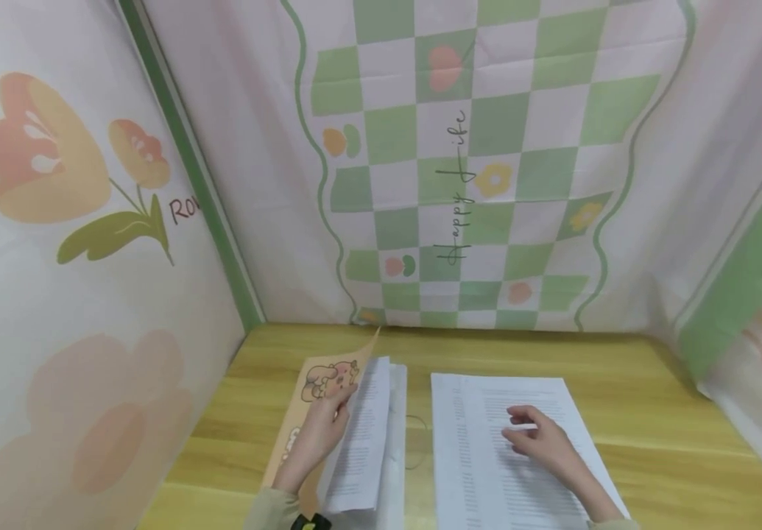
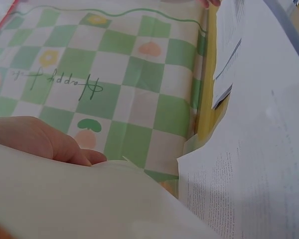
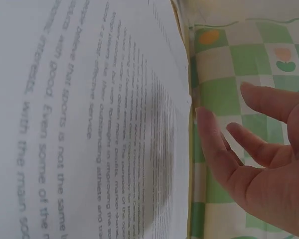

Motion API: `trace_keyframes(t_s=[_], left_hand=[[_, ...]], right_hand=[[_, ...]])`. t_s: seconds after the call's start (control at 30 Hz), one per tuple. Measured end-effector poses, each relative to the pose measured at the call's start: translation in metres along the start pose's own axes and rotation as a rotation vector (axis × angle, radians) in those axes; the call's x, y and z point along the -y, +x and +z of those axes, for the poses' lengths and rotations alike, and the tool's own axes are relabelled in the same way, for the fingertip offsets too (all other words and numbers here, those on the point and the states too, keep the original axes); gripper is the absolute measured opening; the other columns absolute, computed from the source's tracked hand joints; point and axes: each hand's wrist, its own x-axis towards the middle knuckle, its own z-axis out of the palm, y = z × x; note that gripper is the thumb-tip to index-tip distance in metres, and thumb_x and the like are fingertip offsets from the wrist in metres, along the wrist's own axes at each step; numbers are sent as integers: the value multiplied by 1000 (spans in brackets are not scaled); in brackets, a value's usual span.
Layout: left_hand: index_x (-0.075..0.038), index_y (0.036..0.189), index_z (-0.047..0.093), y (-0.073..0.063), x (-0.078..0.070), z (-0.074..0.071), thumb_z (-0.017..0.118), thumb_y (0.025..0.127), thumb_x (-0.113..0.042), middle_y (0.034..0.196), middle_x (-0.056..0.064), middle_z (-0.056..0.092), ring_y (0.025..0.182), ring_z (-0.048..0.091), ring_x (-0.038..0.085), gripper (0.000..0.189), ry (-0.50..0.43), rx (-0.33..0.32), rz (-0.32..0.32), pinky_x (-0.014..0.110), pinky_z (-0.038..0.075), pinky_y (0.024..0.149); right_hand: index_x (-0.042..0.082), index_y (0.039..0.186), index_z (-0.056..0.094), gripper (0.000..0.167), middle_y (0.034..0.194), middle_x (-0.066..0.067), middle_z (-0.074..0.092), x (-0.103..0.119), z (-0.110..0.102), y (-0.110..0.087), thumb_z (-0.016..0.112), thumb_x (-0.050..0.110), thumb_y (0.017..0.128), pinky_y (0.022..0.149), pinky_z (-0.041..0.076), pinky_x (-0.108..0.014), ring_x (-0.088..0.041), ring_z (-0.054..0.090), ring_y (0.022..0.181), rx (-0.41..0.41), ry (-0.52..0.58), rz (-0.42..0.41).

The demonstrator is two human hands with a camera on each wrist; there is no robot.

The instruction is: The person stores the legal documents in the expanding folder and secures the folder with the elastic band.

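Observation:
My left hand (image 1: pixel 321 434) holds the tan cover (image 1: pixel 288 412) of a folder, its fingers at the free edge. The cover stands tilted up and bears cartoon animals; in the left wrist view its pale inner side (image 2: pixel 65 194) hides part of the hand (image 2: pixel 45 144). Beside it, a printed sheet (image 1: pixel 364 442) lies over a whitish sleeve or page (image 1: pixel 396 442) of the folder. My right hand (image 1: pixel 542 445) is over a separate printed paper (image 1: pixel 473 442) at the right. Its fingers are loosely bent with nothing between them, as the right wrist view shows too (image 3: pixel 259 164).
Both papers and the folder lie on a wood-grain table (image 1: pixel 672 442). A thin loop (image 1: pixel 417 442) shows on the table between them. A green-and-white checked curtain (image 1: pixel 473 221) hangs along the back edge, and a flowered curtain (image 1: pixel 89 309) stands at the left.

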Motion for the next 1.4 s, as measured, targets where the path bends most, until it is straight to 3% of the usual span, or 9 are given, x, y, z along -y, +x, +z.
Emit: trace_keyframes(t_s=[0.4, 0.63, 0.8, 1.23, 1.33, 1.4], left_hand=[[7, 134, 56, 0, 0, -1, 46, 96, 4, 133, 29, 60, 93, 69, 29, 39, 2, -5, 15, 19, 56, 62], [5, 134, 56, -1, -1, -1, 47, 95, 4, 134, 29, 59, 103, 69, 30, 40, -5, 1, -2, 21, 59, 71], [6, 131, 58, -2, -1, -1, 48, 95, 5, 131, 29, 62, 108, 68, 35, 38, 8, -18, 22, 27, 62, 76], [5, 131, 58, 0, 1, 1, 48, 95, 4, 130, 27, 63, 117, 65, 38, 38, 35, -30, 32, 35, 62, 87], [6, 132, 58, 0, 1, 0, 48, 95, 4, 131, 28, 62, 115, 66, 37, 39, 26, -24, 28, 32, 62, 82], [6, 132, 57, -1, 0, 0, 47, 95, 4, 132, 28, 61, 115, 66, 37, 39, 20, -21, 22, 31, 62, 80]], right_hand=[[-14, 134, 45, 56, 128, -38, 53, -22, -29, -1, 68, 13, 91, 75, 63, -25, -37, 69, 103, -54, -37, 4], [-14, 135, 45, 57, 127, -38, 55, -35, -46, -4, 68, 17, 92, 71, 61, -19, -38, 69, 104, -89, -95, 3], [-13, 136, 45, 60, 128, -38, 55, -44, -57, -7, 67, 23, 93, 69, 58, -16, -43, 66, 107, -108, -163, 15], [-16, 138, 38, 67, 130, -42, 50, -55, -72, -12, 65, 28, 95, 69, 58, -15, -50, 61, 112, -96, -216, 46], [-15, 139, 37, 69, 131, -42, 50, -57, -75, -12, 65, 31, 95, 71, 59, -19, -51, 60, 114, -89, -262, 57], [-15, 139, 38, 70, 131, -42, 50, -57, -76, -12, 65, 32, 95, 76, 61, -27, -51, 60, 113, -89, -290, 56]])
